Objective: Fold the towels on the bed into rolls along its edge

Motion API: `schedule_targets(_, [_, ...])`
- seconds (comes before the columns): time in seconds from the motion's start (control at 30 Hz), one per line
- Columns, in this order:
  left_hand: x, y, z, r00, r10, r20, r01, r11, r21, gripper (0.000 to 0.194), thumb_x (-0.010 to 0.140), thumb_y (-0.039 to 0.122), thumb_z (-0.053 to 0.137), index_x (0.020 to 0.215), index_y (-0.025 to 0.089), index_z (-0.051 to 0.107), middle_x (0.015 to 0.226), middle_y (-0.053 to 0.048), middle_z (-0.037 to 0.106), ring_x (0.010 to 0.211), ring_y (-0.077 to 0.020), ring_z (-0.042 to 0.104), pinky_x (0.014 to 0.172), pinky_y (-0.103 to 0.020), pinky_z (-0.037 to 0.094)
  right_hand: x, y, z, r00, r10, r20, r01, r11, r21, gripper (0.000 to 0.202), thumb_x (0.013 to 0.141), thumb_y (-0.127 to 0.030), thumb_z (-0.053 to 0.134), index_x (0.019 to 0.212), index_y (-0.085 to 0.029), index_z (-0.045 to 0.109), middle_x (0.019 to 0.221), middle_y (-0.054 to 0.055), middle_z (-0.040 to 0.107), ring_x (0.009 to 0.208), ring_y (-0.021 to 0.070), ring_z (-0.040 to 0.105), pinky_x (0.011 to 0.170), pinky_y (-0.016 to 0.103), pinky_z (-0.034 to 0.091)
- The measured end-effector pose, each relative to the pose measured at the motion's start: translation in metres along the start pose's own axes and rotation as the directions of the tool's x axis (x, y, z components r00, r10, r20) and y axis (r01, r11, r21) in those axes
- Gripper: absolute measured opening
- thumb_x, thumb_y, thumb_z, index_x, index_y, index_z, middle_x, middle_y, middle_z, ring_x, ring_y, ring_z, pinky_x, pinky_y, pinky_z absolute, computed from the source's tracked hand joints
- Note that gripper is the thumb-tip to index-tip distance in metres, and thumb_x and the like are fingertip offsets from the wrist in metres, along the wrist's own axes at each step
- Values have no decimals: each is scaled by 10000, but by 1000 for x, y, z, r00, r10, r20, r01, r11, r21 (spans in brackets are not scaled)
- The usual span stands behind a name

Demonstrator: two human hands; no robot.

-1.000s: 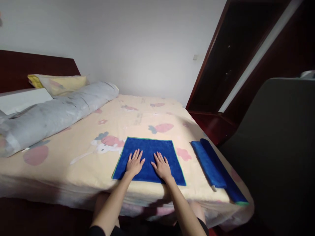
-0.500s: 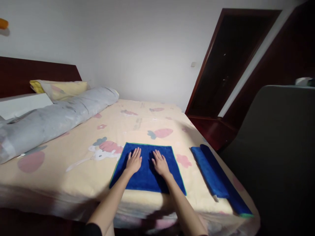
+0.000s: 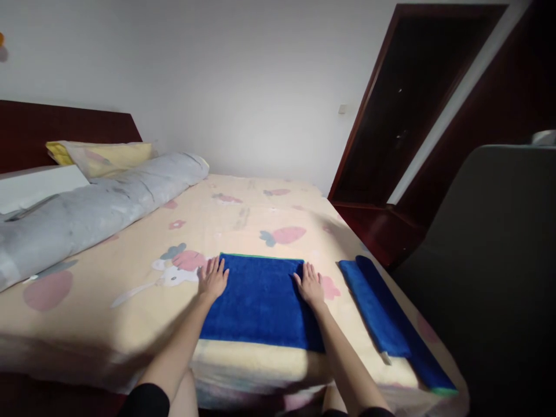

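Observation:
A blue towel with a green-edged far side lies flat on the bed near its front edge. My left hand rests on the towel's left edge, palm down and open. On the opposite edge, near the far right corner, my right hand lies palm down with its fingers stretched out. Neither hand grips the cloth. To the right, a folded blue towel with a small pale tag lies beside a narrow, long-folded darker blue cloth.
The bed has a cream sheet with carrot and rabbit prints. A grey rolled bundle, a white box-like object and a yellow pillow lie at left. A dark chair back stands close at right.
Both hands have slid outward from the middle of the towel, the left to its left edge and the right to its right edge. The view has shifted slightly.

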State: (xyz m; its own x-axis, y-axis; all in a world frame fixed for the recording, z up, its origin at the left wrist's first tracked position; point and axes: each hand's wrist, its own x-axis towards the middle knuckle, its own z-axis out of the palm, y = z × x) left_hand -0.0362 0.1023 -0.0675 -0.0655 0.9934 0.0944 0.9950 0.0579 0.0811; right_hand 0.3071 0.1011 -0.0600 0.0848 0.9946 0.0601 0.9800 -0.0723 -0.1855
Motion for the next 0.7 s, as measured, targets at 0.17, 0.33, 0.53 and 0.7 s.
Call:
schedule_targets(0.17, [5, 84, 5, 975, 224, 8, -222, 970, -103, 561, 995, 320, 233, 1544, 213, 269, 1604, -62, 229, 1489, -211, 182, 1196, -498, 156, 5, -82, 12, 938, -345, 18, 340, 932, 123, 548, 1007, -333, 284, 1511, -120, 322, 1583, 126, 247, 1479, 218, 201, 1181, 418, 182])
schedule_targets(0.33, [11, 74, 13, 992, 109, 70, -101, 988, -114, 562, 997, 415, 227, 1523, 244, 325, 1596, -85, 247, 1476, -251, 228, 1170, -552, 189, 11, -79, 18, 939, -334, 76, 325, 939, 108, 557, 1000, -454, 311, 1492, -200, 377, 1580, 84, 277, 1476, 208, 214, 1184, 437, 169])
schedule_targets(0.53, [14, -18, 0, 992, -48, 118, 57, 996, -73, 603, 997, 501, 176, 1544, 259, 252, 1622, -55, 154, 1497, -233, 148, 1181, -559, 129, 15, 9, -2, 990, -91, 108, 88, 996, 25, 632, 996, -492, 290, 1521, -141, 298, 1593, 116, 229, 1484, 235, 187, 1183, 484, 161])
schedule_targets(0.7, [-7, -7, -15, 999, -47, -3, 46, 999, -7, 584, 999, 422, 242, 1539, 201, 275, 1613, -105, 171, 1493, -290, 146, 1156, -623, 120, 2, -3, -12, 997, -34, 62, 35, 999, -13, 665, 992, -492, 322, 1517, -84, 288, 1596, 144, 190, 1487, 261, 170, 1195, 491, 117])
